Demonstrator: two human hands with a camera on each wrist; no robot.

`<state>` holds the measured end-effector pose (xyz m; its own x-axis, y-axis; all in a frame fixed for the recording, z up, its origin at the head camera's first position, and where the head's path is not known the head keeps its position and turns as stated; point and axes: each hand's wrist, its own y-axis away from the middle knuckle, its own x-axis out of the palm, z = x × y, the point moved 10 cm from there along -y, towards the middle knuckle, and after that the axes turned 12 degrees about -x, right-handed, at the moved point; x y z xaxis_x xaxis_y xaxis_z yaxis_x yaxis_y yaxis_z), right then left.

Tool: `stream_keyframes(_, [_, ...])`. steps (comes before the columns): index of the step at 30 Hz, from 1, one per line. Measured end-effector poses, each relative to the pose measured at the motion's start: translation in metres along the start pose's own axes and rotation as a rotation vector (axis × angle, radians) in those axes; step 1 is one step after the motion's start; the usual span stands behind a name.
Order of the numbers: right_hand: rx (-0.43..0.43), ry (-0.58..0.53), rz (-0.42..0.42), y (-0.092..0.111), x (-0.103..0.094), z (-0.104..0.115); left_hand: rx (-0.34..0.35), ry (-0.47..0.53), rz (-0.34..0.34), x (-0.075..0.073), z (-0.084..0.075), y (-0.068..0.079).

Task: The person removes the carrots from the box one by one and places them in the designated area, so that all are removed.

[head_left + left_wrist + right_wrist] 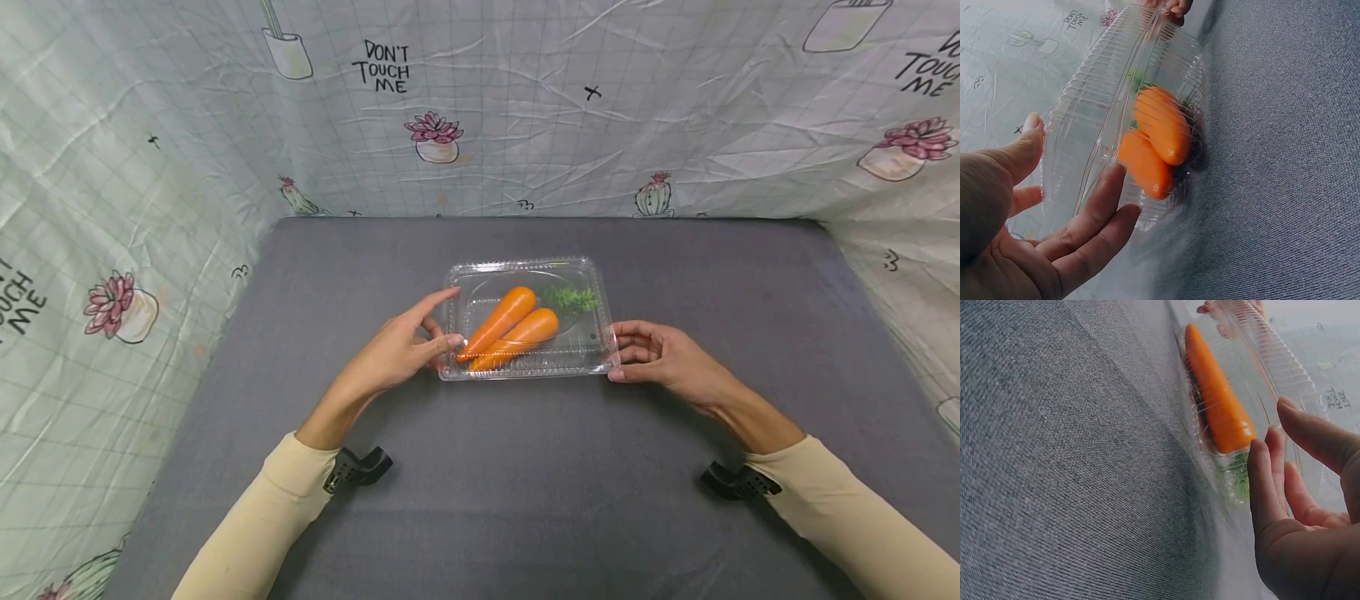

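Observation:
A clear plastic clamshell container (562,362) rests on the grey table, its lid over its base. Through the plastic show two orange carrots (504,318) lying side by side, slanting to the front left, and a green leafy sprig (572,298) at the right. My left hand (393,350) holds the container's left end, thumb at the near side and index finger toward the back corner. At the opposite end, my right hand (670,358) grips the rim, with its thumb at the near right corner. In the left wrist view, fingertips (1116,178) meet the ribbed side wall.
Grey cloth covers the table (525,483). A printed curtain (510,100) with potted plants and lettering stands along the back and both sides. Black straps with mounts (360,468) sit on both wrists, over beige sleeves.

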<state>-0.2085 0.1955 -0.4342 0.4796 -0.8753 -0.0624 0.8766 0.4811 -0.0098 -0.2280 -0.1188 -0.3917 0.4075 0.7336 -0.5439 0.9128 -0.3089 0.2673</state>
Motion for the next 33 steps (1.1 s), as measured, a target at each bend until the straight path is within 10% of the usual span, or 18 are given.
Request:
stream_keyframes(12, [0.07, 0.049, -0.011, 0.0069, -0.0045, -0.0069, 0.012, -0.007, -0.018, -0.0015, 0.0001, 0.0001])
stream_keyframes(33, [0.028, -0.089, -0.058, 0.0051, -0.0007, -0.0022, -0.078, 0.294, 0.038, -0.0003, 0.009, -0.0027])
